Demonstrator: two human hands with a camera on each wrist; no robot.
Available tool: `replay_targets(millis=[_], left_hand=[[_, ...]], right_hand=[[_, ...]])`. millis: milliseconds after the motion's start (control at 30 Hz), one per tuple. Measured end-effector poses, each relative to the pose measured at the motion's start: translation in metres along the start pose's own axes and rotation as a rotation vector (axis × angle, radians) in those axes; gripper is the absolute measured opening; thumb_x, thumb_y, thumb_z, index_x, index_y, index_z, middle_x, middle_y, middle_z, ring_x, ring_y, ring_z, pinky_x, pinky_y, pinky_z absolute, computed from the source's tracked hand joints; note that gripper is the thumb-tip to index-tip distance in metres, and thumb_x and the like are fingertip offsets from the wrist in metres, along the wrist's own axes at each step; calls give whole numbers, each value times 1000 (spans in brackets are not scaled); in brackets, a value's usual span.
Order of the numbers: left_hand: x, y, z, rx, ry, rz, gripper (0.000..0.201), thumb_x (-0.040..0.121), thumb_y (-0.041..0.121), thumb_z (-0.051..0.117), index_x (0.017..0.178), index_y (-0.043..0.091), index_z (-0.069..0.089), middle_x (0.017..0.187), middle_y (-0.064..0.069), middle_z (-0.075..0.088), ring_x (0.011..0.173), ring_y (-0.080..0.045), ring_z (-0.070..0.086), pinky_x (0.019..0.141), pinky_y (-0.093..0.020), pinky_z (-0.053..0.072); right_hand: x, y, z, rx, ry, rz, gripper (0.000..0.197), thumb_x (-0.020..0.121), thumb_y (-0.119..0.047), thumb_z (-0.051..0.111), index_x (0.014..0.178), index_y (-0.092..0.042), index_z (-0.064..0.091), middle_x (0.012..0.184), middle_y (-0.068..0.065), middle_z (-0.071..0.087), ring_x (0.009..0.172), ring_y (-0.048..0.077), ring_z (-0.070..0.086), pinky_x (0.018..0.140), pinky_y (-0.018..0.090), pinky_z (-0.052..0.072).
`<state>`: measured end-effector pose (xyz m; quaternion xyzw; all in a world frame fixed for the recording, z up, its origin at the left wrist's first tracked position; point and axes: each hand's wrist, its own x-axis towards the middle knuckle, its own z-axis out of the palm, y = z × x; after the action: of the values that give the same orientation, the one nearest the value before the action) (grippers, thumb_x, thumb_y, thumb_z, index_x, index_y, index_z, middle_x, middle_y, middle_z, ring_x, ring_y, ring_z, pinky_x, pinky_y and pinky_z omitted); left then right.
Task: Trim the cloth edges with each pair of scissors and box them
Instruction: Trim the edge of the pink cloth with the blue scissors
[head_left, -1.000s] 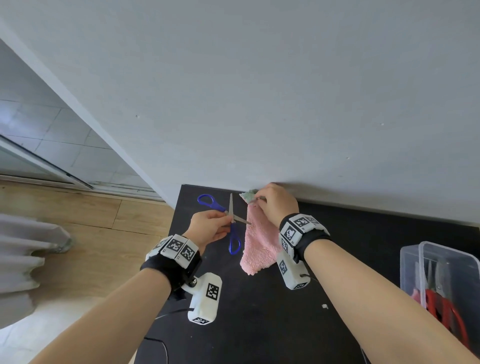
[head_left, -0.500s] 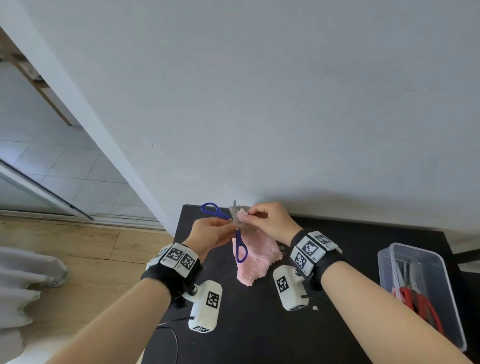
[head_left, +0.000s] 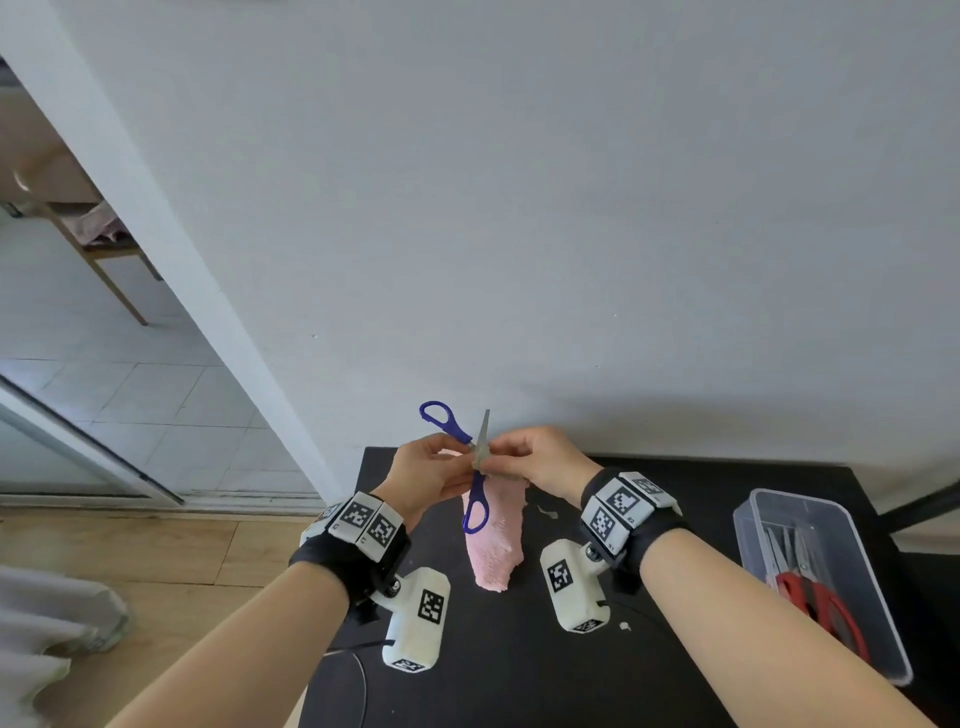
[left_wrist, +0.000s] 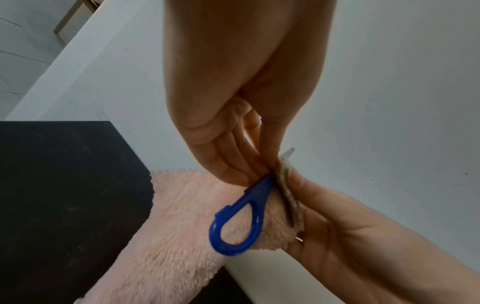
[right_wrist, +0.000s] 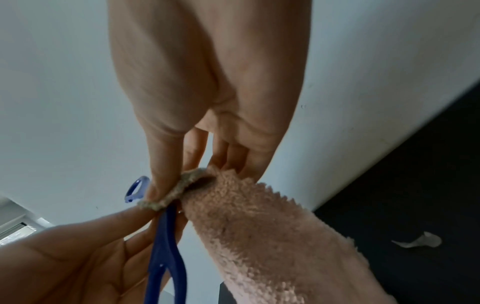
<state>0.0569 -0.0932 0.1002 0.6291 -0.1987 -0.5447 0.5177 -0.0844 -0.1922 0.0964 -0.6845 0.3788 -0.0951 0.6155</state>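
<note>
Above the black table (head_left: 701, 519), both hands meet on blue scissors and pink cloth.

L hand (head_left: 426, 480) has fingers curled round the scissors (head_left: 475, 470) near the pivot, handles spread wide: one loop up by the wall, the other hanging down in front of the cloth (head_left: 496, 540) (one blade tip pokes up between the hands). R hand (head_left: 537, 462) pinches the cloth's top edge betw. thumb and fingers, right against the blade; rest of the cloth hangs down toward the table. In the wrist views the pinched edge looks greyish-tan and folded, pressed betw. the thumbs of both hands. Clear box (head_left: 815, 577) sits at the table's right edge, well apart from the hands, w/ red-handled scissors (head_left: 821, 603) inside. Small white scraps (head_left: 548, 512) lie on the table near the cloth.
</note>
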Motion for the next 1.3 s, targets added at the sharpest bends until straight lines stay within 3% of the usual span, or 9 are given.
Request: replay_targets(millis=[267, 433, 533, 800, 867, 967, 1067, 1200, 1300], left_hand=[[-5, 6, 1, 171, -87, 10, 22, 79, 4, 73, 97, -2, 61, 89, -18, 69, 77, -26, 70, 74, -31, 60], [-4, 5, -4, 264, -101, 10, 34, 77, 6, 75, 105, -7, 60, 87, -17, 70, 78, -25, 71, 72, -31, 59], [-5, 5, -5, 248, -77, 21, 31, 77, 6, 75, 103, -6, 61, 84, -14, 70, 73, -21, 70, 66, -24, 58], [-3, 15, -20, 97, 28, 53, 16, 82, 0, 68, 94, 3, 59, 87, -14, 67, 72, -23, 68, 72, -32, 60], [-1, 20, -30, 27, 66, 52, 17, 83, 2, 68, 98, 1, 59, 88, -14, 68, 74, -23, 69, 71, -31, 60], [-3, 26, -35, 1, 62, 42, 16, 84, 4, 68, 98, 3, 61, 89, -12, 69, 79, -25, 69, 79, -34, 58], [-6, 28, -28, 54, 7, 28, 17, 82, 5, 70, 97, 4, 63, 88, -13, 70, 74, -21, 70, 74, -31, 59], [-9, 28, -18, 187, -39, 36, 21, 81, 5, 72, 99, 1, 65, 89, -13, 71, 73, -18, 70, 64, -23, 58], [-11, 28, -13, 222, -34, 46, 23, 79, 7, 74, 100, 0, 65, 91, -14, 71, 76, -19, 70, 67, -24, 58]], right_hand=[[-8, -4, -5, -198, -57, -4, 19, 86, -14, 68, 101, -4, 72, 73, -8, 65, 63, -4, 55, 65, 11, 46], [-9, -9, -3, -332, -105, -13, 22, 88, -19, 66, 99, -1, 72, 80, 5, 63, 65, 4, 50, 62, 14, 41], [-10, -12, -1, -340, -95, -16, 22, 87, -22, 67, 99, -6, 73, 85, 4, 66, 75, 8, 54, 67, 17, 43], [-16, 0, -17, -484, -59, 27, 20, 89, -20, 62, 99, -5, 72, 91, 12, 69, 79, 14, 55, 71, 25, 44], [-18, 10, -22, -433, -7, 45, 20, 88, -20, 63, 94, -3, 72, 91, 17, 70, 76, 15, 55, 70, 27, 44], [-21, 13, -23, -204, 128, 23, 13, 88, -19, 65, 79, -10, 68, 71, 4, 63, 64, 11, 54, 61, 16, 45], [-17, 4, -20, -60, 212, -42, 17, 89, -20, 65, 91, -4, 71, 84, 6, 66, 73, 9, 58, 61, 7, 45], [-11, -9, -12, -69, 131, -72, 22, 87, -23, 66, 101, -7, 73, 96, 7, 72, 85, 9, 63, 78, 16, 48], [-10, -13, -6, -71, 66, -60, 24, 85, -21, 69, 104, -6, 72, 97, 5, 71, 82, 6, 62, 71, 8, 47]])
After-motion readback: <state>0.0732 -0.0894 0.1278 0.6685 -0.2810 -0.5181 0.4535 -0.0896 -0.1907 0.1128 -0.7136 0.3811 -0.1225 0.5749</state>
